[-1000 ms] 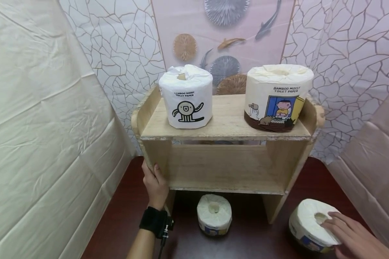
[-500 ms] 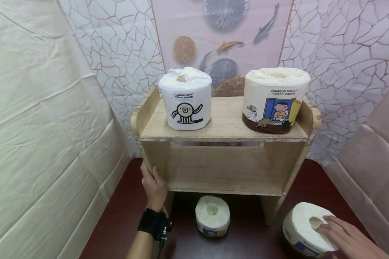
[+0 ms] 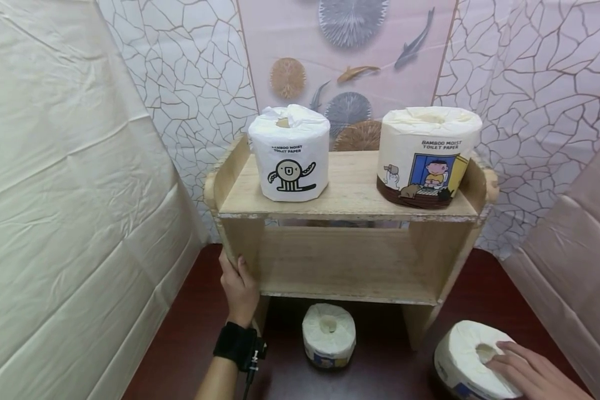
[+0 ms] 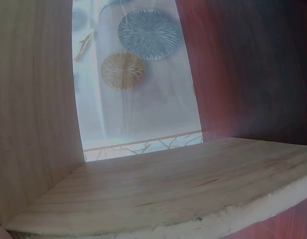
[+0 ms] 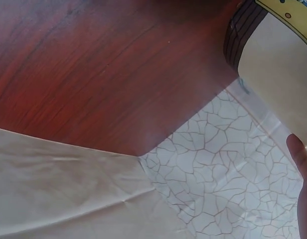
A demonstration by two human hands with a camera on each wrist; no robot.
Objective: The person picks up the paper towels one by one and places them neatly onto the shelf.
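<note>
My left hand (image 3: 240, 290) grips the left side panel of a small wooden shelf (image 3: 347, 261). That panel's inner face (image 4: 158, 191) spans the lower left wrist view. At the lower right, my right hand (image 3: 537, 371) holds a wrapped toilet paper roll (image 3: 462, 350), fingers over its top by the core hole. In the right wrist view, the thumb (image 5: 300, 154) lies at the roll's edge. On the top board stand a white-wrapped roll (image 3: 290, 150) at left and a larger cream roll (image 3: 425, 141) at right. Another roll (image 3: 329, 336) stands upright under the lower board.
A dark red tabletop (image 3: 180, 333) lies beneath the shelf. Cream cloth (image 3: 80, 222) slopes along the left side, and a similar cloth (image 3: 575, 266) borders the right. A crackle-patterned backdrop (image 3: 180, 66) hangs behind. The black wrist strap (image 3: 235, 344) trails a cable.
My right hand and its toilet paper roll have shifted slightly towards me and left. The left hand keeps its hold on the side panel. The head view has moved a little.
</note>
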